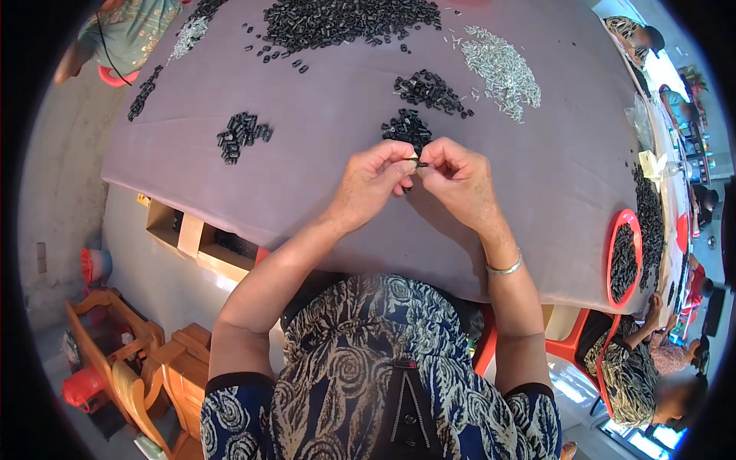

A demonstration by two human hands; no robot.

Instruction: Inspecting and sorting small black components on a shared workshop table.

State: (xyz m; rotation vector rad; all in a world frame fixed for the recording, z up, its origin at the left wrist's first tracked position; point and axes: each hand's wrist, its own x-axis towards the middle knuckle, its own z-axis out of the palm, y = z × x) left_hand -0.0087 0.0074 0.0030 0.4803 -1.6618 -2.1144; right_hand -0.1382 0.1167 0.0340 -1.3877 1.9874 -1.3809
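My left hand [372, 182] and my right hand [461, 181] meet above the table, both closed in a pinch. Between their fingertips is a small black part [422, 164], mostly covered by the fingers. Whether a second, smaller piece is held with it I cannot make out. Just beyond the hands lies a small heap of black parts [406, 126], with another loose heap of black parts [429, 90] behind it. Farther right spreads a pile of small silvery metal pins [502, 73]. A group of short black pieces [241, 136] lies to the left.
A large mound of black parts [345, 21] covers the far side of the mauve tablecloth [322, 100]. A red basket [613, 261] of black pieces stands at the right edge. Cardboard boxes [192, 236] sit below the left edge. Other people [636, 368] sit around.
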